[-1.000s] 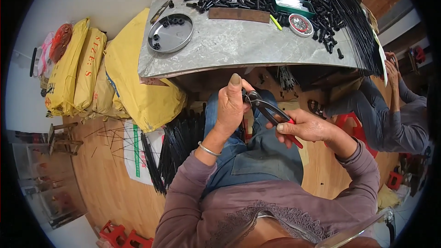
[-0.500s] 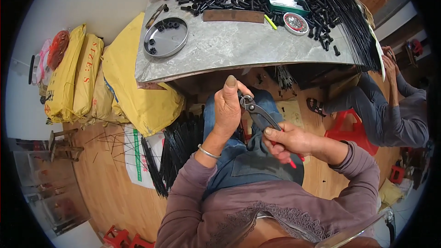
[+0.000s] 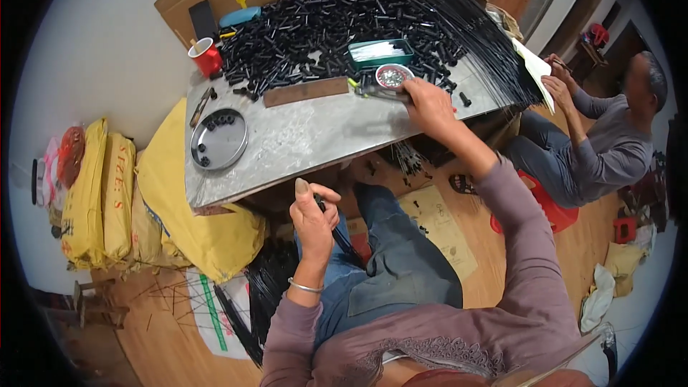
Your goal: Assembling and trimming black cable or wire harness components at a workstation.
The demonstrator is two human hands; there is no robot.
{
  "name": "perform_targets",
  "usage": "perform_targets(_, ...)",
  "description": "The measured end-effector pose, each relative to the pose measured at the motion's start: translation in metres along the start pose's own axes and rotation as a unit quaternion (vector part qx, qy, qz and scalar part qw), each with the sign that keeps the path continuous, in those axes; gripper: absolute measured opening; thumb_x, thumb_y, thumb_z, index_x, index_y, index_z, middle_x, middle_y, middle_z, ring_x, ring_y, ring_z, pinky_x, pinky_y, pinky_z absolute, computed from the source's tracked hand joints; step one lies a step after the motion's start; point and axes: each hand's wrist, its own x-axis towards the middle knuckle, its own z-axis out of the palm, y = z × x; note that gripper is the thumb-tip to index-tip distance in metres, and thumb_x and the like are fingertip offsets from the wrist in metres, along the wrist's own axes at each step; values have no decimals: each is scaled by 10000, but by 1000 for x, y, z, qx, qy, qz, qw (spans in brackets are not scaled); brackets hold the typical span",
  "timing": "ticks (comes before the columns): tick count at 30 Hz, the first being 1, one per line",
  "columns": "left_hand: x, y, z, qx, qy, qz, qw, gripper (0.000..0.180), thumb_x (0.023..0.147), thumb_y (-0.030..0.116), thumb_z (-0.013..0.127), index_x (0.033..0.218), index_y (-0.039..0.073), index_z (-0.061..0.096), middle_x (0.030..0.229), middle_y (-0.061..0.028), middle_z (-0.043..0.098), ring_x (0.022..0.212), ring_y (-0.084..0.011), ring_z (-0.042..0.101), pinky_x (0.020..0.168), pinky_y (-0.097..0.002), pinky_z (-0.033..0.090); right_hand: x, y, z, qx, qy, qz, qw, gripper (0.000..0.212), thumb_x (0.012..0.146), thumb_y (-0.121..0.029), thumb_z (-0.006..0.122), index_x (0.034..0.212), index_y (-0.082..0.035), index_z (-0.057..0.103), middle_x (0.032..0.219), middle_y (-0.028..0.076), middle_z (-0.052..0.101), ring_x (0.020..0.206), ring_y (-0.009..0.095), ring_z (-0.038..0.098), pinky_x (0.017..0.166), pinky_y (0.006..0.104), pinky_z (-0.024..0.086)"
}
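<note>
My right hand reaches over the table's right part, closed on a pair of pincers. Their dark jaws point left, just below a small round bowl of tiny shiny metal parts. A yellow-green pen lies by the jaw end. Below the table's front edge, above my lap, my left hand is closed with the thumb up. It grips a black rod that slants down toward my knees; its upper end is mostly hidden by the fingers.
Black bolt-like parts are heaped across the grey table. Around them are a round metal tray, a green box, a flat brown bar, a red cup and long black rods. Another person sits at right.
My right hand has carried the pincers away from my left hand, up over the table beside the small bowl. My left hand keeps its hold above my lap. The view has shifted.
</note>
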Motion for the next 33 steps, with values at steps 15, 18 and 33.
perform_targets(15,13,-5,5,9,6,-17,1000,651,992,552,284,735,1,518,481,4,328,386,-70,290,380,-224,251,77,44,35,-64,-181,85,978,238,787,-257,626,887,-46,667,921,183,672,891,347,646,778,446,502)
perform_targets(18,15,-6,5,-5,10,-20,1000,652,994,547,282,739,-3,520,482,5,329,387,-70,290,380,-224,255,73,47,23,-46,-144,124,981,276,789,-302,625,878,-44,668,905,185,675,888,345,648,781,448,498)
perform_targets(33,10,-3,3,-16,-14,-18,1000,655,996,544,281,726,-2,520,471,2,328,381,-78,281,376,-233,253,83,37,9,-12,-168,129,977,264,803,-271,648,965,-64,677,868,171,672,811,345,653,719,429,500)
